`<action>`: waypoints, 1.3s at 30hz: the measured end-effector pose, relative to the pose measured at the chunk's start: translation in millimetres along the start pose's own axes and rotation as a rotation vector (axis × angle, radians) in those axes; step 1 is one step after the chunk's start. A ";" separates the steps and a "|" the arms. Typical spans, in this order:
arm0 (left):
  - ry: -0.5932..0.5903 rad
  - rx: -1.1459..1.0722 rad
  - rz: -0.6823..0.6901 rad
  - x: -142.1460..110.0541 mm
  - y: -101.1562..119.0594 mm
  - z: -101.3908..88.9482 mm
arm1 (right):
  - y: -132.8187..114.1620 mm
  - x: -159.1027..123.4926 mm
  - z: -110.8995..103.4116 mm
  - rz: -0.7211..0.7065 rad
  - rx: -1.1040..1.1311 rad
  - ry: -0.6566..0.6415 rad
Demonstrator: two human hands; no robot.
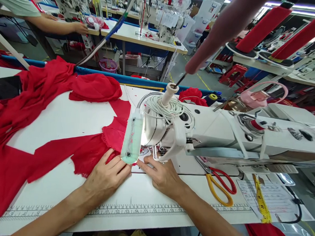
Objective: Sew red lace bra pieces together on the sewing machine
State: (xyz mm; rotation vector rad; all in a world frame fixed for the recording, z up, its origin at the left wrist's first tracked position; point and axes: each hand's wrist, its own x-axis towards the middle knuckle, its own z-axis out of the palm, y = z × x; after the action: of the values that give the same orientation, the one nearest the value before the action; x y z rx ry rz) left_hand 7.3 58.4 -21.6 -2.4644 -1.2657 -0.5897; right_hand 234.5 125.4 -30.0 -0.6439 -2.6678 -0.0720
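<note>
My left hand [106, 173] lies palm down on the red fabric [90, 156], its fingers stretched out toward the needle area of a white sewing machine [212, 124]. Some of those fingertips are hidden behind a pale green translucent guard [132, 137]. Just right of the guard, my right hand [162, 175] rests low on the machine bed, below the presser foot [156, 151]. Its index finger points left and touches the fabric's edge beside the guard; its fingers are apart. The red fabric runs left from the needle area in loose strips and ruffled pieces.
Scissors [221, 185] with red and yellow handles lie right of my right hand. Beyond them are a paper sheet [274, 199] and a yellow tape measure [262, 202]. A dark phone [7, 89] sits at far left. Another person's arm [57, 26] reaches over the table behind.
</note>
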 end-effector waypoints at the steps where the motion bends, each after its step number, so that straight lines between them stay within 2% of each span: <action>1: -0.013 0.001 -0.010 -0.4 0.9 0.0 | -0.2 -0.4 -0.4 0.004 0.002 -0.009; 7: -0.055 0.019 0.001 -3.7 1.6 -0.1 | 2.7 -5.2 1.6 0.022 0.062 -0.020; 11: -0.077 0.018 -0.005 -7.6 1.1 3.7 | 7.0 -8.6 6.5 0.063 0.093 0.039; 16: -0.050 -0.001 -0.020 -8.9 1.6 6.3 | 5.8 -4.0 5.8 0.043 0.101 0.045; 22: -0.019 -0.018 -0.035 -11.1 1.2 7.6 | -3.1 2.2 2.1 -0.013 -0.021 0.073; 29: -0.020 -0.011 -0.042 -13.3 2.3 9.4 | -8.9 0.9 1.6 0.002 -0.088 0.046; 39: -0.076 0.068 -0.005 -3.7 7.1 -3.2 | -12.1 3.9 -0.6 -0.040 -0.091 0.072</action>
State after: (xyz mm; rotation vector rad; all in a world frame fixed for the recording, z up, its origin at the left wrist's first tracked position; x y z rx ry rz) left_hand 10.5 50.4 -21.2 -2.4499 -1.2987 -0.4503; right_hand 226.1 116.2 -27.5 -0.6041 -2.6205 -0.2240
